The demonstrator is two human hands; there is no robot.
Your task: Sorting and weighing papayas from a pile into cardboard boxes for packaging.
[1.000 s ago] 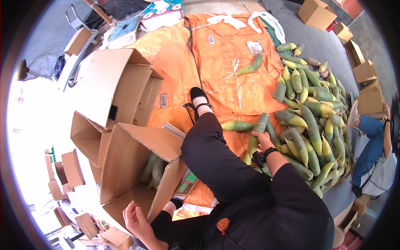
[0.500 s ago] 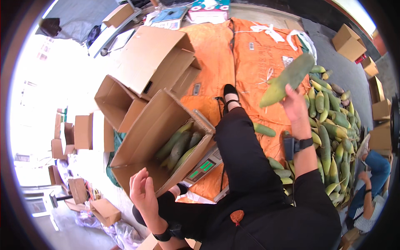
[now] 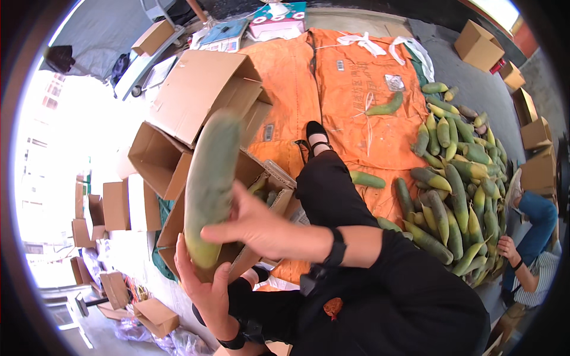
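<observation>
A large green radish (image 3: 212, 169), paler and yellowish at its lower end, stands tilted upright between my hands over a cardboard box (image 3: 284, 177). My right hand (image 3: 255, 222) grips its side, thumb across the front. Around the yellowish lower end close the thumb and fingers of my left hand (image 3: 205, 291). Inside the box several radishes (image 3: 259, 185) show partly; the held one and my hands hide the rest. To my right, many more lie in a pile (image 3: 463, 190).
Orange sheeting (image 3: 350, 77) covers the floor ahead, with a lone radish (image 3: 386, 105) on it. Empty cartons (image 3: 196, 95) stand at the left. Another person's hand (image 3: 507, 248) is beside the pile at the far right. My black shoe (image 3: 317, 133) rests on the sheeting.
My right hand has carried the large radish leftward from over the sheeting to above the box. My left hand, empty before, now holds its lower end. A smaller radish now shows on the sheeting.
</observation>
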